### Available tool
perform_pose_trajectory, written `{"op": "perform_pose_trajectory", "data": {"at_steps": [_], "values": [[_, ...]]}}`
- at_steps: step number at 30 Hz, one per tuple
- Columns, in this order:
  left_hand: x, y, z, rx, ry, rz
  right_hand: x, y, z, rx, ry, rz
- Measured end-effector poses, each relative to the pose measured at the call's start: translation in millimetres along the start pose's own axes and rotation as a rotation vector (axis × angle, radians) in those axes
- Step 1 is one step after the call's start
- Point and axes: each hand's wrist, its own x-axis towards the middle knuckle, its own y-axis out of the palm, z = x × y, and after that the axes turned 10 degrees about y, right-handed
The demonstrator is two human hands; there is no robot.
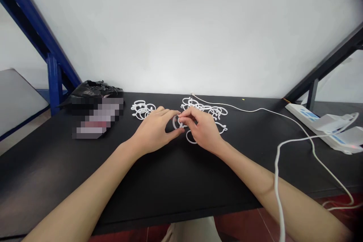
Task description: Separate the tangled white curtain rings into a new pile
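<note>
The left hand (153,128) and right hand (205,128) grasped a white ring (174,122) in their fingers, over the black tabletop (159,189), near loose piles of similar loops (144,106). A light, steady pinch seemed best.

White loop (174,122) seemingly part-hidden by hands (154,126) (205,128); item (98,121) at left pixelated.
</note>
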Motion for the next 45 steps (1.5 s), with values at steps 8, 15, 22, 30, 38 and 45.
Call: {"op": "perform_pose_trajectory", "data": {"at_steps": [8,15,22,30,38,45], "values": [[0,-0.9,3,0.018,-0.042,-0.069,1,3,0,0.012,0.07,-0.026],[-4,-4.6,44,0.318,-0.356,-0.232,5,1,-13,-0.405,0.044,-0.012],[-7,-1.8,59,0.348,-0.495,-0.086,3,-1,-15,-0.555,0.079,0.163],[-5,-4.0,36,0.249,-0.233,-0.14,3,-1,-16,-0.511,-0.058,0.108],[-4,0.7,19,0.127,0.05,-0.084,4,-1,-14,-0.422,-0.177,0.087],[-2,1.1,23,0.117,0.013,-0.057,3,0,-9,-0.278,-0.167,0.082]]}}
